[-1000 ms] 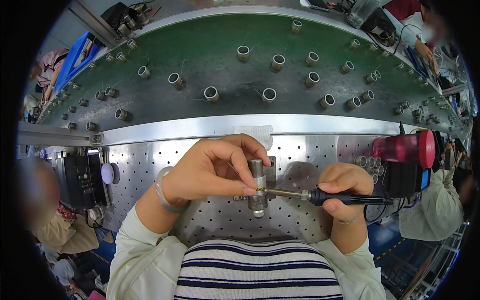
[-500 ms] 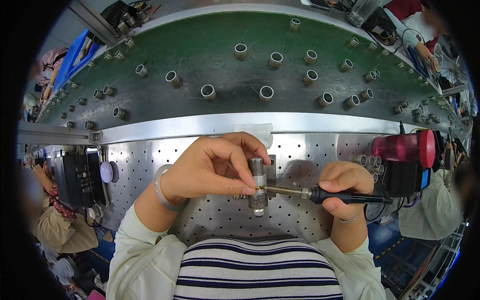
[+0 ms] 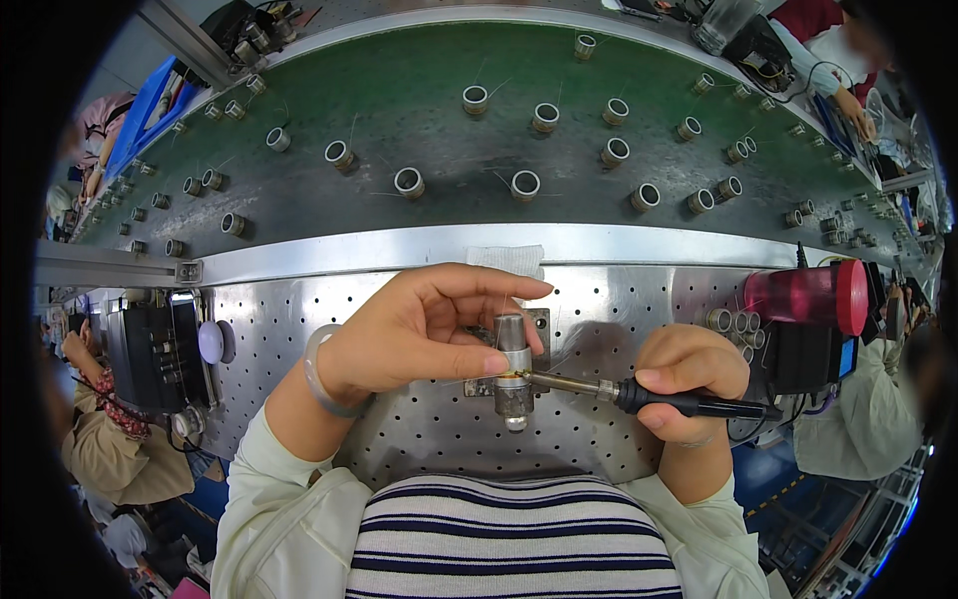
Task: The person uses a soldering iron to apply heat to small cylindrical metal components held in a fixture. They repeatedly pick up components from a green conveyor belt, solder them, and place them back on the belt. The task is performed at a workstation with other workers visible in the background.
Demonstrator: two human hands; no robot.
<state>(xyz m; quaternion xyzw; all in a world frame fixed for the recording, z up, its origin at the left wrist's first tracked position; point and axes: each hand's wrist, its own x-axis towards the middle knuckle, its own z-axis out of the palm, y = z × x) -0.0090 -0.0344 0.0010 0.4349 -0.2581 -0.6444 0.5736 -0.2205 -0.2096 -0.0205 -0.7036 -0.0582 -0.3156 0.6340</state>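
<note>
A metal cylinder (image 3: 513,397) mounted on a fixture stands at the middle of the perforated bench, with a silvery ring (image 3: 516,360) around it. My left hand (image 3: 424,329) presses its thumb on the ring's left side. Its index finger stretches out above the cylinder's top, and another fingertip curls beside its far right side. My right hand (image 3: 691,379) grips the black handle of a soldering iron (image 3: 654,397). The iron's tip meets the right side of the cylinder just below the ring, near a small yellowish spot. Thin wires show by the left thumb.
A green conveyor belt (image 3: 449,140) carries several metal rings with thin wires beyond the bench's metal rail (image 3: 399,250). At the right are a stack of rings (image 3: 746,324), a pink-red container (image 3: 803,299) and a black unit (image 3: 803,359). A black box (image 3: 145,349) stands left; other people work on both sides.
My left index finger has straightened and lifted off the ring, while the thumb stays. The soldering iron's tip remains at the cylinder. The rings on the belt have shifted slightly left.
</note>
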